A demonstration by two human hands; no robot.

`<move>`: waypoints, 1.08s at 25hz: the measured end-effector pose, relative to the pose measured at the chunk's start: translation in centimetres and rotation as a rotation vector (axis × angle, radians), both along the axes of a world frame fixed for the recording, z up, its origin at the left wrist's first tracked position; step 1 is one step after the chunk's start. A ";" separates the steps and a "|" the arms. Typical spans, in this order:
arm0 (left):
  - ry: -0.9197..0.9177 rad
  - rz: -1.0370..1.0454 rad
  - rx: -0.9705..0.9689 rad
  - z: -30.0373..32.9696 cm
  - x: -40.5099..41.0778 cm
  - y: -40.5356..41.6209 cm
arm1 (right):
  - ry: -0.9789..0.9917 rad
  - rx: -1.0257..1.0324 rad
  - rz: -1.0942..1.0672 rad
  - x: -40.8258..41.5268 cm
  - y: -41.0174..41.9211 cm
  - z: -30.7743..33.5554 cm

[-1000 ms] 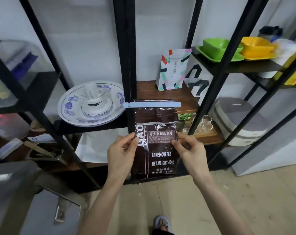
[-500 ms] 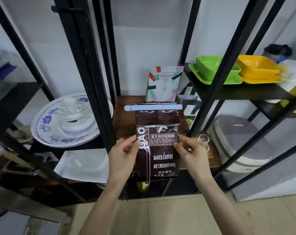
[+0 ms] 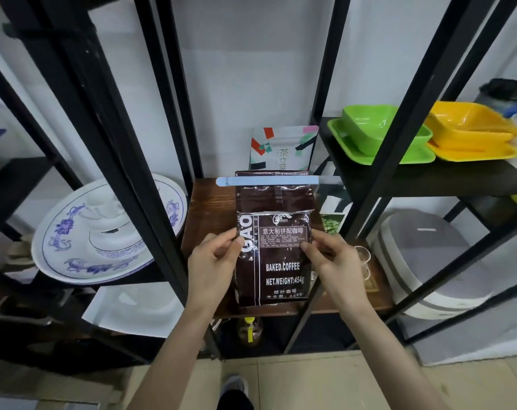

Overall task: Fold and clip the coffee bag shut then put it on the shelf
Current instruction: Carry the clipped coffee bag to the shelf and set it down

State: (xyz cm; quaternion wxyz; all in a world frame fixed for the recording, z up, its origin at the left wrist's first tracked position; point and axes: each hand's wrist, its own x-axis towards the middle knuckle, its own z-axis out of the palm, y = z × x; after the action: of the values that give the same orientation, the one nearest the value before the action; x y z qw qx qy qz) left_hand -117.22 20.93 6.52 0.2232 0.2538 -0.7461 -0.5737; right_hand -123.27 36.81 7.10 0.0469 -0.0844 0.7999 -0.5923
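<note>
Black shelf posts (image 3: 150, 202) flanking coffee bag (image 3: 273, 241)

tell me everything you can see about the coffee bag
The coffee bag is dark brown glossy foil, printed in white with BAKED.COFFEE and NET.WEIGHT:454g. It stands upright over the wooden shelf, its top closed under a pale blue clip running across its full width. The left hand and right hand pinch its two side edges. Whether its base rests on the shelf is unclear.
</note>
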 end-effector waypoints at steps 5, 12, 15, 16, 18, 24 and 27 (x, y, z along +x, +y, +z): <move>0.020 -0.035 -0.006 0.0 -3.1 -0.9 | 0.007 -0.002 -0.027 -2.6 -1.0 -0.2; 0.067 -0.139 -0.022 -0.4 -8.0 -2.8 | 0.093 -0.021 -0.117 -6.8 -2.9 -0.8; 0.075 -0.148 -0.005 -0.8 -10.1 -3.5 | 0.074 -0.074 -0.180 -8.5 -3.8 -1.2; 0.077 -0.148 0.005 -0.8 -10.7 -3.6 | 0.058 -0.100 -0.200 -9.0 -4.1 -1.4; 0.078 -0.147 0.027 -1.1 -11.8 -3.8 | 0.015 -0.153 -0.233 -9.7 -4.7 -1.6; 0.085 -0.138 0.069 -1.5 -14.3 -4.0 | -0.041 -0.214 -0.313 -12.4 -6.1 -2.1; 0.085 -0.137 0.070 -1.5 -15.2 -4.0 | -0.043 -0.192 -0.340 -13.4 -6.5 -2.0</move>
State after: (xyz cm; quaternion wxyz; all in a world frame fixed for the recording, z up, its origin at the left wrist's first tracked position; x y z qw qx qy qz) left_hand -132.42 16.88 5.05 0.2060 0.1854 -0.7309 -0.6237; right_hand -136.68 30.35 5.08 -0.0451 0.0604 0.7413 -0.6669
